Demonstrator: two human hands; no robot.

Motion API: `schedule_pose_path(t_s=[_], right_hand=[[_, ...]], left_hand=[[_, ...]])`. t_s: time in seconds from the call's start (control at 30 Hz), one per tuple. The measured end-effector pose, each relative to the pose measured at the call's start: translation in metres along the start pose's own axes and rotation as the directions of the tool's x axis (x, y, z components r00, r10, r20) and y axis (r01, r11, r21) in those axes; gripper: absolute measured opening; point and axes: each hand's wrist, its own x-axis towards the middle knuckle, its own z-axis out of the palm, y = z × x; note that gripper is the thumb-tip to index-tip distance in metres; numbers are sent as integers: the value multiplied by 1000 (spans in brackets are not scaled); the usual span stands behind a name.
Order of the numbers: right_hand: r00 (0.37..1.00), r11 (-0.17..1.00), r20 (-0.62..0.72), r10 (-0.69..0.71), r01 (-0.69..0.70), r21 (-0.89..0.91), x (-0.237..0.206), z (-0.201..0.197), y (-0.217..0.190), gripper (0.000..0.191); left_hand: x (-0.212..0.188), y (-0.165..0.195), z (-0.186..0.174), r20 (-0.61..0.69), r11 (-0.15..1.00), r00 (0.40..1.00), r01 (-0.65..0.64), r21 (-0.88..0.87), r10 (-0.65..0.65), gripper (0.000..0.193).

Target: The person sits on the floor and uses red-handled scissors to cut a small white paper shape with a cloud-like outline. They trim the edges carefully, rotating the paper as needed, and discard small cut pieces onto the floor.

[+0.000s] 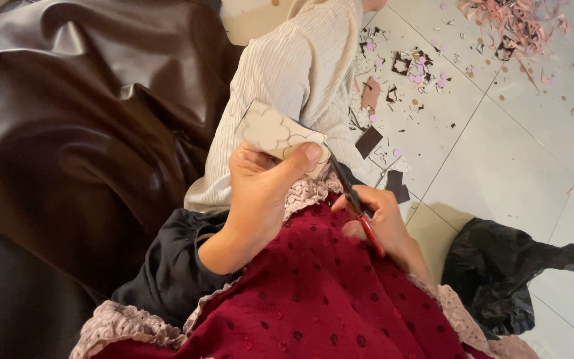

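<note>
While your left hand (260,189) pinches the beige sheet (277,133), your right hand (383,223), gripping the red-handled scissors (357,203), points their blades up-left at the sheet's right edge.

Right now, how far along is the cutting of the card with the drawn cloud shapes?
Done: many paper scraps and a pink heap already lie on the floor tiles. In hand: the left hand holds the card while the right hand works red-handled scissors at its edge. Left: the drawn outlines on the card look mostly uncut.
</note>
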Motion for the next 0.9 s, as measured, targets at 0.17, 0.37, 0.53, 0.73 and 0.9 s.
schedule_pose_path(t_s=[0.17,0.37,0.53,0.73,0.9], right_hand=[[994,997,101,-35,28,74,4,3,-6,79],[991,965,131,1,-35,259,2,9,-2,37],[975,925,173,136,-188,330,0,13,1,28],[963,897,255,-86,-37,441,-4,5,-20,68],[961,892,271,-58,-72,447,-4,1,-35,91]], left_hand=[[1,-3,-1,-39,999,998,42,11,-42,10],[-3,-7,3,-12,996,998,64,59,-63,8],[-5,-9,5,-13,992,995,104,75,-103,9],[-8,-8,5,22,978,984,172,121,-175,5],[-8,-6,7,50,961,975,202,189,-215,6]])
